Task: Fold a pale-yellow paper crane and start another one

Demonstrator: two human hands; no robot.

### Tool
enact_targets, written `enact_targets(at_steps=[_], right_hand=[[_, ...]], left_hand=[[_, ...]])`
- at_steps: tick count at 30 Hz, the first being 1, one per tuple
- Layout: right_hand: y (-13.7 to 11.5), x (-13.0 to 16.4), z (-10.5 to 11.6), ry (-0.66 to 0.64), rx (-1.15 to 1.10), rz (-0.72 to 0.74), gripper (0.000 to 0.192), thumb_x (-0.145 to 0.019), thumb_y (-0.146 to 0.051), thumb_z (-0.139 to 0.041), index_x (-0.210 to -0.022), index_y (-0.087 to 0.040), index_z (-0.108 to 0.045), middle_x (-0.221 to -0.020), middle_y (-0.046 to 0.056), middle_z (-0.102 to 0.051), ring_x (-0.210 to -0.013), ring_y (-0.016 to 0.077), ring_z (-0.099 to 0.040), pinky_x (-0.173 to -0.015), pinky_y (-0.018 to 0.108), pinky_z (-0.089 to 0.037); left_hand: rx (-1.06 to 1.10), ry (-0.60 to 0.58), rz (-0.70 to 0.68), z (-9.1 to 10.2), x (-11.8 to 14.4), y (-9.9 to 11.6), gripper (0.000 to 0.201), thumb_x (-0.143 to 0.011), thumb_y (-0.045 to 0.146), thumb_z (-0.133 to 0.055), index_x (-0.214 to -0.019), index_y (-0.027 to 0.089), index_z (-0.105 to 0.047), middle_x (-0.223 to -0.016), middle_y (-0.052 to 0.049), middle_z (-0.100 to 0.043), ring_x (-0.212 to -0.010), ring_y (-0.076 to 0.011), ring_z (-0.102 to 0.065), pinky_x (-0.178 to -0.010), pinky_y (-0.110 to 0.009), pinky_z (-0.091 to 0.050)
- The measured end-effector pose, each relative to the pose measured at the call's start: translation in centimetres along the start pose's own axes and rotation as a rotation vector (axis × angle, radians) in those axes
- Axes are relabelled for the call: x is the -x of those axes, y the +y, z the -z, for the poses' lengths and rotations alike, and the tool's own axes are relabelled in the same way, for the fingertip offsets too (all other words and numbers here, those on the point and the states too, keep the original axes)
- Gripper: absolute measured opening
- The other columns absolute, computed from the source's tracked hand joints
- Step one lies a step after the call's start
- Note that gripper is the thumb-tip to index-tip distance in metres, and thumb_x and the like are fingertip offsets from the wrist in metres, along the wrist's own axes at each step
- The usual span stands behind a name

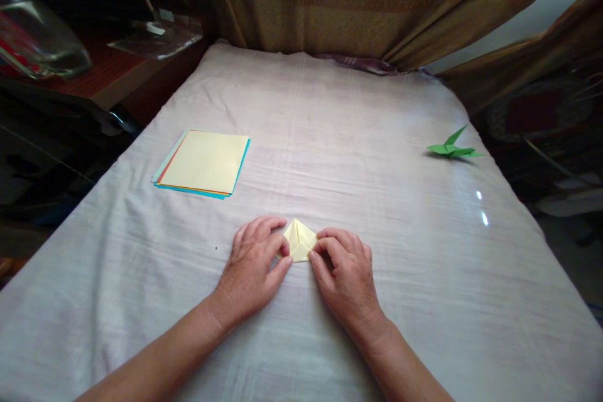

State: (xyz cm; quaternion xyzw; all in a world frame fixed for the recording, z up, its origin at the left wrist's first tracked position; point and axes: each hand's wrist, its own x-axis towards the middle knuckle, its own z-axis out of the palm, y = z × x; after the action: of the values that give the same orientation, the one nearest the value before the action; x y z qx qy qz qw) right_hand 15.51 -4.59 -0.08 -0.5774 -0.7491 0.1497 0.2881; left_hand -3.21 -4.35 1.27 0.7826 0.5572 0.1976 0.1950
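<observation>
A small pale yellow folded paper (pixel 298 240) lies on the white cloth near the front middle, shaped like a pointed kite with its tip away from me. My left hand (pixel 254 267) pinches its left edge with thumb and fingers. My right hand (pixel 346 273) presses and pinches its right edge. Both hands rest on the cloth, and the paper's lower part is partly hidden by my fingers.
A stack of coloured paper sheets (pixel 202 163), yellow on top, lies at the left. A finished green origami figure (pixel 453 148) sits at the far right. White cloth covers the table (pixel 330 113). Curtains hang behind; a dark wooden shelf with plastic items (pixel 155 34) stands at the back left.
</observation>
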Motion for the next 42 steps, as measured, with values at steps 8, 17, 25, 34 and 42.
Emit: enact_targets(at_steps=[8,17,25,34,42], right_hand=[[-0.9,0.0,-0.6,0.034,0.073,-0.037,0.017,-0.082,-0.033,-0.068,-0.086,-0.023,-0.055,-0.099,0.006,-0.063,-0.097,0.025,-0.053,-0.084,0.039,-0.034],[0.2,0.0,-0.2,0.002,-0.057,-0.029,0.007,-0.085,-0.018,-0.058,-0.083,-0.024,-0.059,-0.1,0.003,-0.065,-0.097,0.0216,-0.055,-0.085,0.037,-0.036],[1.0,0.2,-0.7,0.098,-0.088,0.076,0.02,-0.088,-0.013,-0.048,-0.099,-0.023,-0.062,-0.103,0.005,-0.067,-0.1,0.0208,-0.057,-0.088,0.037,-0.039],[0.0,1.0,0.1,0.117,0.016,0.324,0.015,-0.087,-0.02,-0.06,-0.101,-0.024,-0.066,-0.103,0.005,-0.069,-0.099,0.0196,-0.059,-0.087,0.035,-0.043],[0.6,1.7,1.1,0.022,0.222,0.473,0.014,-0.09,-0.014,-0.057,-0.08,-0.021,-0.064,-0.087,0.003,-0.071,-0.082,0.0168,-0.061,-0.077,0.029,-0.043]], left_hand=[[0.013,0.03,-0.006,-0.4,0.0,-0.3,0.008,-0.085,0.025,-0.062,-0.087,0.023,-0.055,-0.127,-0.005,-0.057,-0.123,-0.0258,-0.045,-0.104,-0.047,-0.034],[0.044,0.024,-0.02,-0.3,-0.1,-0.7,0.015,-0.079,0.015,-0.058,-0.091,0.024,-0.054,-0.127,-0.004,-0.057,-0.125,-0.0248,-0.046,-0.105,-0.047,-0.034],[0.082,0.028,-0.103,-0.4,-0.3,-2.8,0.038,-0.08,0.014,-0.048,-0.115,0.024,-0.056,-0.124,-0.005,-0.062,-0.122,-0.0228,-0.05,-0.105,-0.046,-0.037],[-0.055,0.139,-0.179,-1.3,-0.2,-2.5,0.043,-0.088,0.01,-0.043,-0.118,0.031,-0.066,-0.121,-0.004,-0.062,-0.117,-0.0211,-0.053,-0.101,-0.045,-0.04],[-0.15,0.146,-0.19,-1.1,0.0,-1.7,0.029,-0.091,0.026,-0.052,-0.116,0.025,-0.067,-0.124,-0.008,-0.061,-0.118,-0.0244,-0.053,-0.102,-0.048,-0.039]])
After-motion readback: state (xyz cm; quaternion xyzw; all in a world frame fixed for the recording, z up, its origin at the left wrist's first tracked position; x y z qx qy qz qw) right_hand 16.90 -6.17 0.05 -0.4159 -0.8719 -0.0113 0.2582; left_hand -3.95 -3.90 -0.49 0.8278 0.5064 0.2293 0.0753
